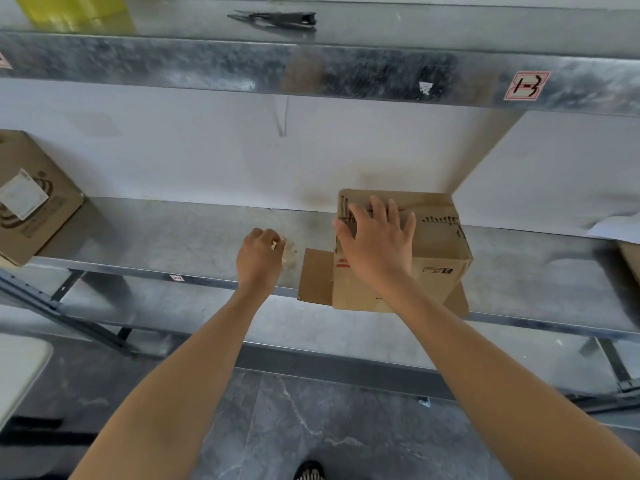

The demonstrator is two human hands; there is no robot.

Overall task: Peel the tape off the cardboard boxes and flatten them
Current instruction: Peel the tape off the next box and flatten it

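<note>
Head view: right hand [375, 237] lay flat on the cardboard box [436, 247], left hand [259, 258] pinched tape [284, 247]; flattening looked due next.

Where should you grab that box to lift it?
Hold the box by its two side walls, one hand each, coming from the front, where it overhangs the shelf. Its top is flat and shut, so the right hand only rests on it, and the loose flap at the left would probably just bend. The left hand must first drop its tape.
</note>
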